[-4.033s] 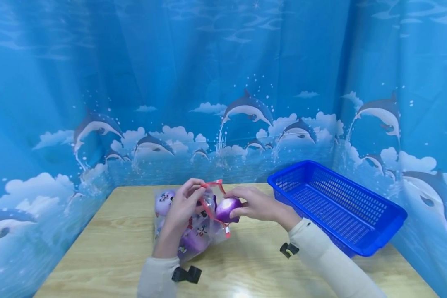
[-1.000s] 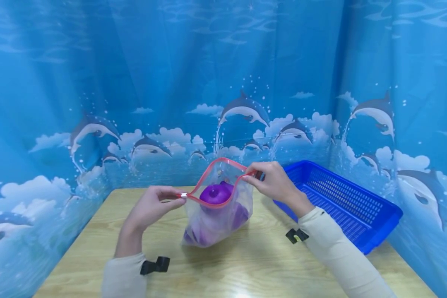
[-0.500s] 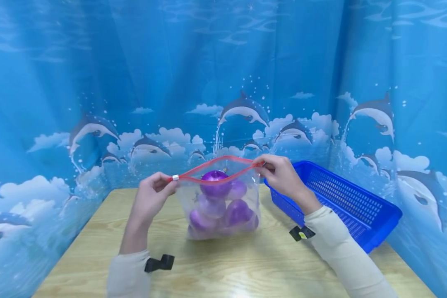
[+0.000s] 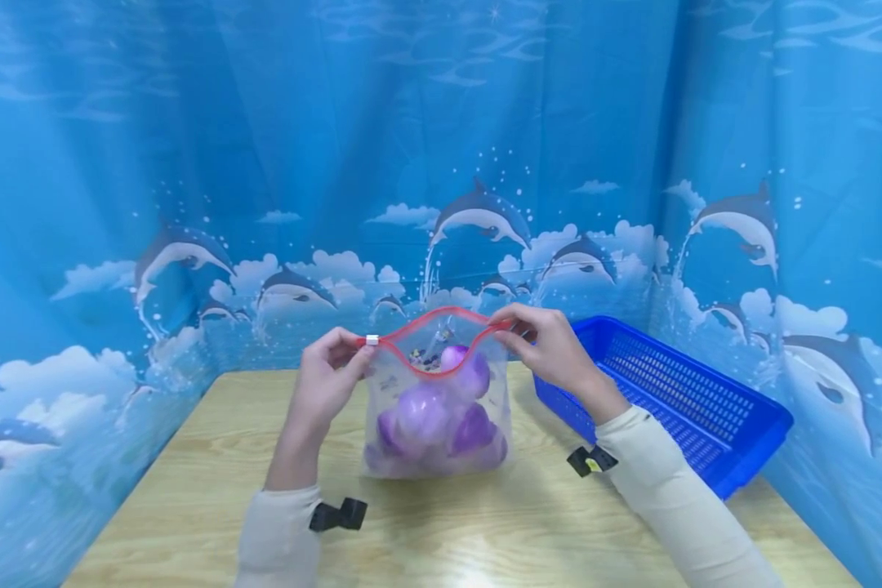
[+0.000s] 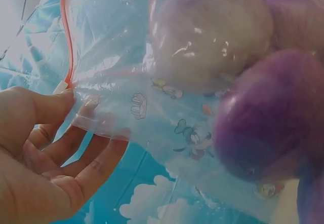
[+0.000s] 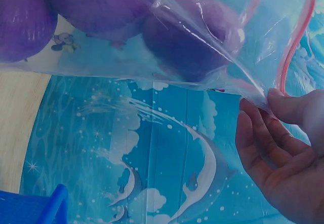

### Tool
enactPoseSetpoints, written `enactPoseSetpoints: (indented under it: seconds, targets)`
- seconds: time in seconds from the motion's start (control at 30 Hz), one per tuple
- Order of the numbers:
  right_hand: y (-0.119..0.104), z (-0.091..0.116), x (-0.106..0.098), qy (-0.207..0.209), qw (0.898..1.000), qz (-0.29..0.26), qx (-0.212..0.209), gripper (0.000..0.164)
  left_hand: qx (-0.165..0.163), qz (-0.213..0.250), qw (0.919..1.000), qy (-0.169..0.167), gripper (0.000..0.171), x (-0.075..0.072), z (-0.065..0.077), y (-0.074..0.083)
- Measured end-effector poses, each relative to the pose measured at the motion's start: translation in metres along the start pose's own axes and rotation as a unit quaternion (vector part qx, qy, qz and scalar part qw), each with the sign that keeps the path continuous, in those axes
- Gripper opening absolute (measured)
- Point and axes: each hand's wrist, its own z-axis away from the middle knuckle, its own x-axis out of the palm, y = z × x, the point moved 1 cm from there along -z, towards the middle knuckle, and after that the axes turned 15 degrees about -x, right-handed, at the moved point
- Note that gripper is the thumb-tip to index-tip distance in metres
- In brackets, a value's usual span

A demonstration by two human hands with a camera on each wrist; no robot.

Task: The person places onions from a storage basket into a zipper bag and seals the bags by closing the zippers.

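Observation:
A clear zip bag [image 4: 376, 412] with a red zip and printed cartoon figures stands upright mid-table. Several round purple onions [image 4: 420, 412] are piled inside, and one rests higher at the right, below the gaping mouth. My left hand [image 4: 325, 380] pinches the left end of the zip, thumb right at the white slider [image 4: 371, 340]. At the opposite top corner, my right hand [image 4: 551, 347] pinches the zip's right end. Up close in the left wrist view, a pale onion [image 5: 212, 36] and a dark purple onion [image 5: 268, 115] show through the plastic.
On the right of the wooden table [image 4: 213, 457], a blue perforated plastic basket [image 4: 676, 392] stands slantwise behind my right forearm. A dolphin-printed curtain [image 4: 353, 163] hangs around the table's back and sides.
Four seconds ago my right hand held an onion at the mouth of the lying bag. Since then the bag has been stood upright; its mouth narrowed and the top onion dropped lower inside.

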Motion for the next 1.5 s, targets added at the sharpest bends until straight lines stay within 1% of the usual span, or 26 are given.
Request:
enactPoseSetpoints:
  seconds: [0.17, 0.3, 0.4, 0.53, 0.6, 0.7, 0.87, 0.97, 1.07, 1.17, 1.23, 1.3, 1.37, 1.5]
  targets:
    - [0.003, 0.001, -0.008, 0.004, 1.0, 0.002, 0.016, 0.014, -0.019, 0.002, 0.9996, 0.019, 0.017, -0.006, -0.001, -0.001]
    - [0.004, 0.002, -0.013, -0.002, 1.0, -0.004, 0.029, 0.013, -0.038, -0.006, 0.9989, 0.025, 0.018, -0.008, -0.001, -0.001]
    - [0.005, 0.003, -0.019, -0.005, 0.998, -0.017, 0.052, 0.014, -0.05, -0.006, 0.9985, 0.023, 0.019, -0.01, -0.002, -0.001]
    - [0.007, 0.005, -0.027, -0.006, 0.995, -0.036, 0.091, 0.014, -0.06, 0.009, 0.998, 0.015, 0.021, -0.01, -0.004, -0.001]
    - [0.008, 0.007, -0.03, -0.005, 0.994, -0.034, 0.104, 0.014, -0.064, 0.016, 0.9977, 0.015, 0.021, -0.011, -0.004, -0.001]
    - [0.009, 0.009, -0.033, -0.007, 0.994, -0.019, 0.112, 0.013, -0.069, 0.017, 0.9973, 0.019, 0.02, -0.01, -0.005, -0.002]
    - [0.01, 0.012, -0.034, -0.015, 0.994, 0.003, 0.108, 0.012, -0.066, 0.014, 0.9974, 0.027, 0.02, -0.008, -0.005, -0.005]
    - [0.012, 0.014, -0.034, -0.032, 0.993, 0.005, 0.112, 0.012, -0.064, 0.017, 0.9974, 0.028, 0.02, -0.006, -0.006, -0.007]
    - [0.013, 0.014, -0.035, -0.076, 0.991, 0.008, 0.114, 0.012, -0.065, 0.016, 0.9974, 0.027, 0.021, -0.005, -0.006, -0.009]
    - [0.012, 0.013, -0.037, -0.126, 0.986, 0.021, 0.104, 0.011, -0.066, 0.02, 0.9973, 0.025, 0.024, -0.005, -0.005, -0.011]
    - [0.011, 0.011, -0.038, -0.144, 0.985, 0.03, 0.093, 0.013, -0.067, 0.021, 0.9972, 0.025, 0.026, -0.005, -0.004, -0.012]
    - [0.007, 0.006, -0.04, -0.147, 0.985, 0.036, 0.081, 0.015, -0.071, 0.027, 0.9968, 0.023, 0.028, -0.005, -0.003, -0.013]
    - [0.003, 0.0, -0.041, -0.139, 0.987, 0.042, 0.071, 0.016, -0.077, 0.031, 0.9963, 0.022, 0.03, -0.005, -0.002, -0.014]
    - [-0.009, -0.018, -0.038, -0.127, 0.99, 0.046, 0.043, 0.019, -0.088, 0.037, 0.9952, 0.022, 0.032, -0.006, 0.001, -0.015]
